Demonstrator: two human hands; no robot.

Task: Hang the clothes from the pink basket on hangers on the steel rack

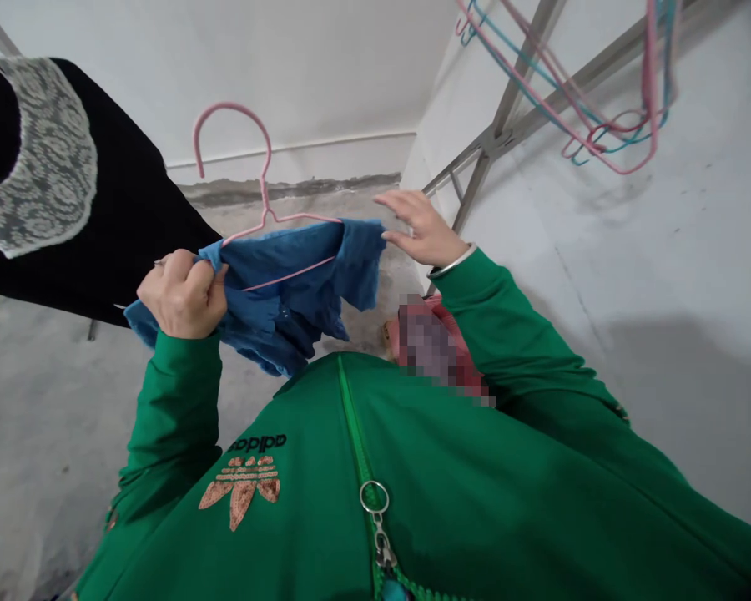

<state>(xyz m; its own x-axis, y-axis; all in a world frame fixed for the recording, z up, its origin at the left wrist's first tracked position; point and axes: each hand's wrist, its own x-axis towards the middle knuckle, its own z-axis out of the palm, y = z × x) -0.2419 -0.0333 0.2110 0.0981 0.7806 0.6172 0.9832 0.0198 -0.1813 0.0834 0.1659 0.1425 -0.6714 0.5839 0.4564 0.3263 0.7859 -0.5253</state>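
A blue shirt [288, 255] hangs on a pink wire hanger [265, 167] in front of my chest. The hanger's hook points upward, and its bottom bar shows across the open front of the cloth. My left hand [184, 292] is closed around the shirt's left shoulder, with the fingers folded over the fabric. Just off the other shoulder is my right hand [422, 227], its fingers spread and the thumb close to the edge of the cloth. Nothing shows in that hand. Part of the shirt is hidden behind my left hand.
A black garment [125, 167] with a white lace collar [56, 159] hangs at the left. Pink and blue hangers [626, 138] dangle at the upper right by a metal frame [491, 142]. A blurred pink and red item [460, 342] lies low beyond my right arm.
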